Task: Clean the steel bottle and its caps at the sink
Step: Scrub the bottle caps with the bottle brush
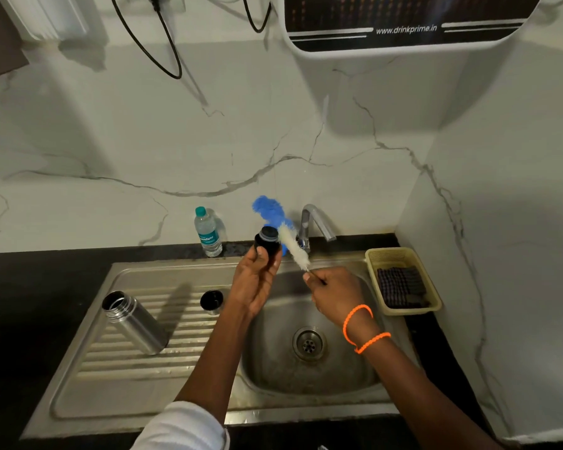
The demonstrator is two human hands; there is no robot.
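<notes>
Head view: left hand (257, 280) grips cap (267, 243), right hand (335, 292) pinches brush (293, 248)

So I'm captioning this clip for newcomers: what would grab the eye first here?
The blue-and-white bottle brush, which the right hand holds by its handle above the sink, stands out most. Beside it the left hand grips a black cap. The open steel bottle stands on the drainboard at left.
</notes>
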